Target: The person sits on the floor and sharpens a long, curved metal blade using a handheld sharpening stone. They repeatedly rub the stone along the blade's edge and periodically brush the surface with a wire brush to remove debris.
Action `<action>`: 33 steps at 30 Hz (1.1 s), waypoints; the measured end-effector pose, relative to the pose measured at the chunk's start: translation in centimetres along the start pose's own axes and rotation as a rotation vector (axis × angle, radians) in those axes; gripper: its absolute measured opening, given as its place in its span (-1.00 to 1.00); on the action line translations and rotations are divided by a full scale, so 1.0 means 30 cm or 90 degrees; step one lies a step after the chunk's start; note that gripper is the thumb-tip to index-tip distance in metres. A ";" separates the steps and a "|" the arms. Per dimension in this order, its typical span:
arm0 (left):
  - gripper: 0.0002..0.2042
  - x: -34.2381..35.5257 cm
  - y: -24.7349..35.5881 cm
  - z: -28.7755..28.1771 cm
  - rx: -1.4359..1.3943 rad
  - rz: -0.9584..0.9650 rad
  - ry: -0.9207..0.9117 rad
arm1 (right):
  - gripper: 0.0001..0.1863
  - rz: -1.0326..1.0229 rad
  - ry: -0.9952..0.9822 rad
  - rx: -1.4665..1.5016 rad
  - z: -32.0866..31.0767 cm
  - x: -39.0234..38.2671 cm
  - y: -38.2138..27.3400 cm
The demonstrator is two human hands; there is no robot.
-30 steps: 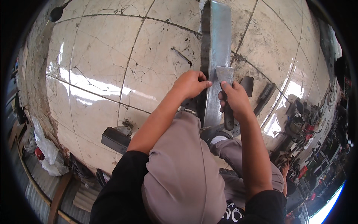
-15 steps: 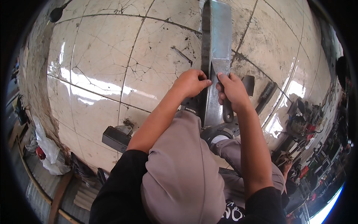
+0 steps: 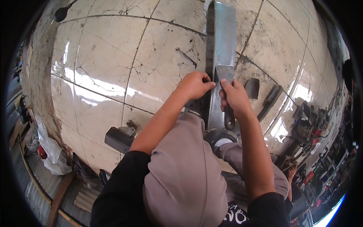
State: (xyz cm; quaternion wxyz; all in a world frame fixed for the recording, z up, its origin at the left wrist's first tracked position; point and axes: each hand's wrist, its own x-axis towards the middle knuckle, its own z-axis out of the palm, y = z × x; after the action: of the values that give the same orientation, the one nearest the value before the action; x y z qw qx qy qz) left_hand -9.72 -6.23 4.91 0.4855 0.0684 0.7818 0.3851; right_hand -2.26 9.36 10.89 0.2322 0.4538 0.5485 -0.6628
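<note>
**Broad scraper held over a long metal piece**

A long grey metal piece (image 3: 225, 34) ran from near to far just right of centre, its near end beside the person's knee, its dark hollow side facing left. Over the near half of its smooth face lay a broad-bladed scraper (image 3: 225, 74), handle toward the person; whether the blade actually touched the metal could not be told from above.

The right hand (image 3: 237, 97) had its fingers wrapped around the scraper, thumb up by the blade. The left hand (image 3: 194, 85) was at the metal's left rim, thumb and forefinger drawn together there; whether they pinched the rim could not be made out. Good work here would probably call for a low blade angle, even pressure across the full edge, a firmly braced left hand, and left fingers kept out of the blade's path.

Beneath was a floor of glossy cream tiles (image 3: 98, 41), cracked, dark at the joints and bright with reflections. Along the right was a dense clutter of tools and parts (image 3: 308, 121). A clear plastic bag (image 3: 51, 147) lay at the left edge, a dark block (image 3: 118, 140) near the left forearm, a dark bar (image 3: 269, 103) right of the right hand, and a thin rod (image 3: 186, 56) beyond the left.
</note>
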 end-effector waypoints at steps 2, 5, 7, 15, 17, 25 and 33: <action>-0.63 -0.005 -0.003 0.005 -0.001 -0.001 0.002 | -0.78 0.001 0.011 -0.033 0.012 0.006 -0.016; -0.64 -0.012 0.004 0.001 0.007 0.010 -0.003 | -0.77 -0.011 -0.015 -0.006 0.002 0.012 -0.014; -0.64 -0.011 -0.007 0.005 0.017 0.035 0.008 | -0.78 0.007 0.002 0.001 0.012 0.000 -0.013; -0.63 -0.005 -0.010 0.007 0.002 0.012 -0.008 | -0.78 -0.018 0.006 -0.013 0.014 0.007 -0.015; -0.63 -0.002 -0.015 0.001 0.007 0.015 0.001 | -0.78 -0.002 0.014 -0.002 0.017 0.000 -0.011; -0.61 -0.009 -0.006 0.005 0.010 0.007 -0.023 | -0.79 -0.036 0.025 -0.052 0.015 0.005 -0.001; -0.64 -0.014 -0.003 -0.001 0.014 0.024 -0.001 | -0.78 0.028 0.010 -0.027 0.002 -0.009 -0.011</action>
State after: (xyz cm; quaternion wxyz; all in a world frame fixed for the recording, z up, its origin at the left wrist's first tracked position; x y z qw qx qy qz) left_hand -9.51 -6.52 5.14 0.4779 0.0886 0.7843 0.3855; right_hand -2.41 9.36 11.30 0.2520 0.4656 0.5544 -0.6421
